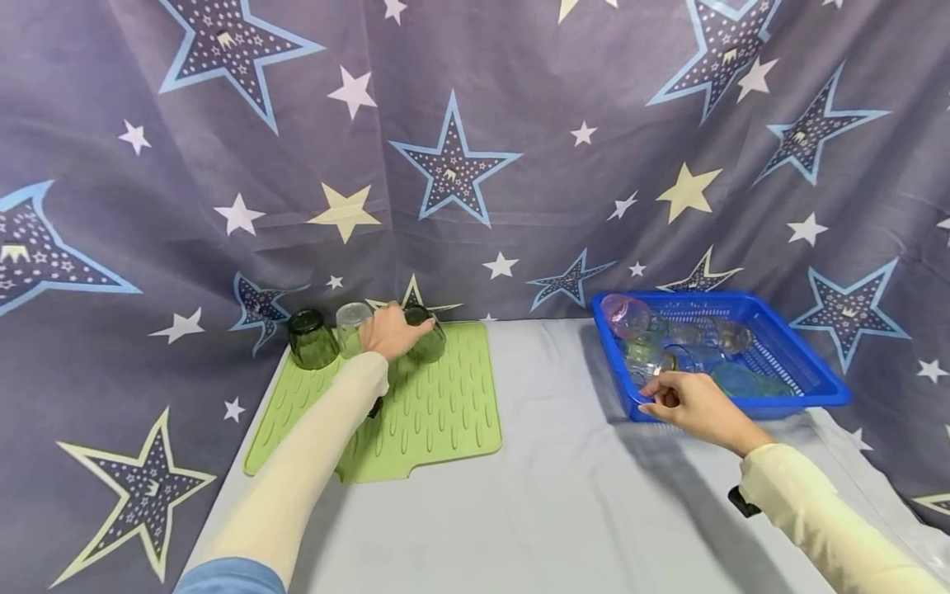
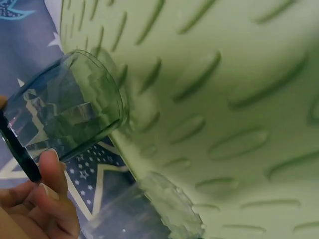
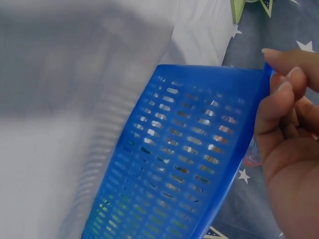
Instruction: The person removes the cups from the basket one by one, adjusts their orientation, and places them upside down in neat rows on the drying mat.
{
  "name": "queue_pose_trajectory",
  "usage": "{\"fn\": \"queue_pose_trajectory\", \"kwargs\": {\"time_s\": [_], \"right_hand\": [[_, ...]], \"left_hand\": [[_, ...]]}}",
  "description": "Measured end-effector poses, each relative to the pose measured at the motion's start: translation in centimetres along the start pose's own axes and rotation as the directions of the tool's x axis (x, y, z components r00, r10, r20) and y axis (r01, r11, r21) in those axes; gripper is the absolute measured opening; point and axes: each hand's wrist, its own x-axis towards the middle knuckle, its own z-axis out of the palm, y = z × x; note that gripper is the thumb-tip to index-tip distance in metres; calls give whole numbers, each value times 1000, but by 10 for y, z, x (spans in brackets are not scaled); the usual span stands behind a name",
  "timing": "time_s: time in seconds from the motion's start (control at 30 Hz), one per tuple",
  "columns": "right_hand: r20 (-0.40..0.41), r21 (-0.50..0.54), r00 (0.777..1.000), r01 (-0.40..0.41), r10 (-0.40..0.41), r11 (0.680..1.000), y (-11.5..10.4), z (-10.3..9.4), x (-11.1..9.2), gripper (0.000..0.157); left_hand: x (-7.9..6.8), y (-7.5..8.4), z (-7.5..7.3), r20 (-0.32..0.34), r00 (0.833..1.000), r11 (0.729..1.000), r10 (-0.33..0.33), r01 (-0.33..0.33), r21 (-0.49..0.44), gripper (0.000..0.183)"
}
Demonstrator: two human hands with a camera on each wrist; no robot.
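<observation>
My left hand point(image 1: 392, 332) grips a dark green drinking glass point(image 1: 426, 340) by its base, fingertips and thumb around it. The glass is upside down, its mouth at the light green drying mat point(image 1: 453, 404); in the left wrist view the same glass point(image 2: 75, 104) looks clear blue-green. Left of it on the mat stand a clear glass point(image 1: 352, 320), partly behind the hand, and another dark green glass point(image 1: 312, 340), both inverted. At the near left corner of a blue plastic basket point(image 1: 809, 375), my right hand point(image 1: 693, 404) pinches the rim between thumb and fingers.
Several glasses lie in the basket, among them a pink one point(image 1: 625, 315) and a green one point(image 1: 735, 379). The white-covered table point(image 1: 549, 462) runs between mat and basket. Behind everything hangs a grey star-patterned curtain point(image 1: 519, 99).
</observation>
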Motion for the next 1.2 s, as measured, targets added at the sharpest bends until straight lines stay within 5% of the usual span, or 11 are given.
{"fn": "queue_pose_trajectory", "kwargs": {"time_s": [0.63, 1.2], "right_hand": [[0, 28, 1000, -12, 12, 1000, 4, 3, 0, 10], [-7, 35, 1000, -25, 25, 999, 6, 3, -3, 11]], "left_hand": [[21, -20, -14, -70, 997, 995, -13, 20, 98, 71], [29, -16, -16, -12, 1000, 977, 8, -5, 215, 73]]}}
